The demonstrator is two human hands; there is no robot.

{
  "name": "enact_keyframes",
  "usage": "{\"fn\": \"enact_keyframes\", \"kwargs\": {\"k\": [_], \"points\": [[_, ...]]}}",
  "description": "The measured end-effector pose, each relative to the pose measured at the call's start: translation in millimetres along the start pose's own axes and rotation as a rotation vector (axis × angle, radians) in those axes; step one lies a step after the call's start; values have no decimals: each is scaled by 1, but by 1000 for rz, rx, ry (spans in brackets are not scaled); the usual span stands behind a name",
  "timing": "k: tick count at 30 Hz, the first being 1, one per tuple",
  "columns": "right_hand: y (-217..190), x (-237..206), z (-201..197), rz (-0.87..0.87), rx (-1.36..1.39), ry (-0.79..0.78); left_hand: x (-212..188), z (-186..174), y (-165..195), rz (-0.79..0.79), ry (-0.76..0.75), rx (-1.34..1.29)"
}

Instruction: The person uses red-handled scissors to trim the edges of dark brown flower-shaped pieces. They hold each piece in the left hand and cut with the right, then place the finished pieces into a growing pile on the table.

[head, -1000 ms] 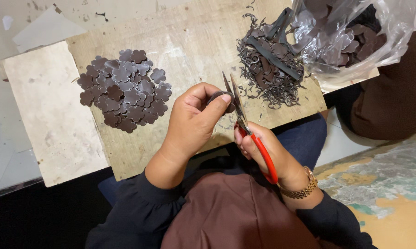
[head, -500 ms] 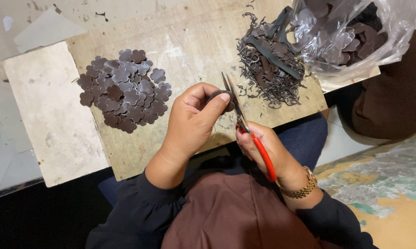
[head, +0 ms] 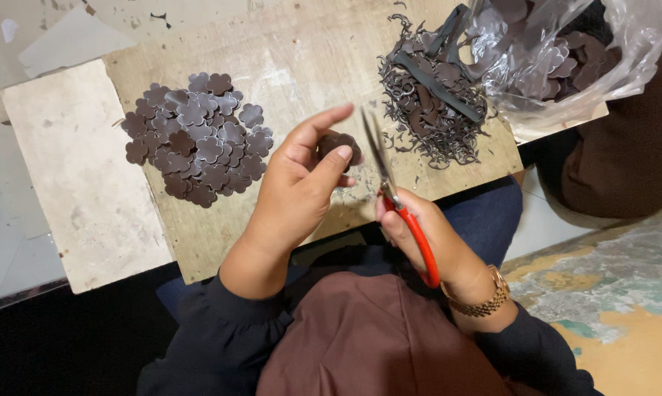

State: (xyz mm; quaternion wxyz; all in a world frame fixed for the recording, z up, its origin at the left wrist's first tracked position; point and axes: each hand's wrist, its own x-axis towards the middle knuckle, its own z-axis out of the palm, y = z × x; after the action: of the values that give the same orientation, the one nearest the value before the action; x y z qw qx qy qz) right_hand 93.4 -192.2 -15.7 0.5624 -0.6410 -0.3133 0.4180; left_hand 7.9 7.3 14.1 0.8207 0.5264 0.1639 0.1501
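My left hand (head: 296,183) pinches a small dark brown piece (head: 338,145) between thumb and fingers, above a wooden board (head: 294,59). My right hand (head: 426,235) grips red-handled scissors (head: 397,198); their blades point up, just right of the piece. A pile of dark brown flower-shaped cutouts (head: 199,139) lies on the board to the left of my left hand.
A heap of dark trimmings and strips (head: 434,103) lies on the board's right part. A clear plastic bag (head: 565,59) holding more dark pieces sits at the top right. A pale slab (head: 74,169) adjoins the board on the left. Patterned floor (head: 609,293) shows at right.
My left hand has turned the dark piece and its index finger now sticks out. The scissors stay beside the piece with hardly any shift.
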Motion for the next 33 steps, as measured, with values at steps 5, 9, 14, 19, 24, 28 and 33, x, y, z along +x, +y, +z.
{"fn": "enact_keyframes", "kwargs": {"k": [5, 9, 14, 19, 24, 28, 33], "points": [[-5, -1, 2, -10, -12, -61, -1, 1, 5, 38, 46, 2], [-6, -1, 4, -18, 27, -81, 1, 3, 4, 35, 92, -49], [-7, 0, 6, -20, 20, -81, 1, 7, 3, 36, 124, -57], [-9, 2, 5, -36, 10, -83, 1, 9, 3, 43, 149, -23], [-8, 1, 6, -32, 37, -63, 2, 11, 0, 65, 151, -26], [-4, 2, 9, -6, 50, -34, 2, 11, -2, 59, 161, -33], [-2, 0, 12, 6, 141, -30, 2, 12, -2, 64, 180, -30]]}}
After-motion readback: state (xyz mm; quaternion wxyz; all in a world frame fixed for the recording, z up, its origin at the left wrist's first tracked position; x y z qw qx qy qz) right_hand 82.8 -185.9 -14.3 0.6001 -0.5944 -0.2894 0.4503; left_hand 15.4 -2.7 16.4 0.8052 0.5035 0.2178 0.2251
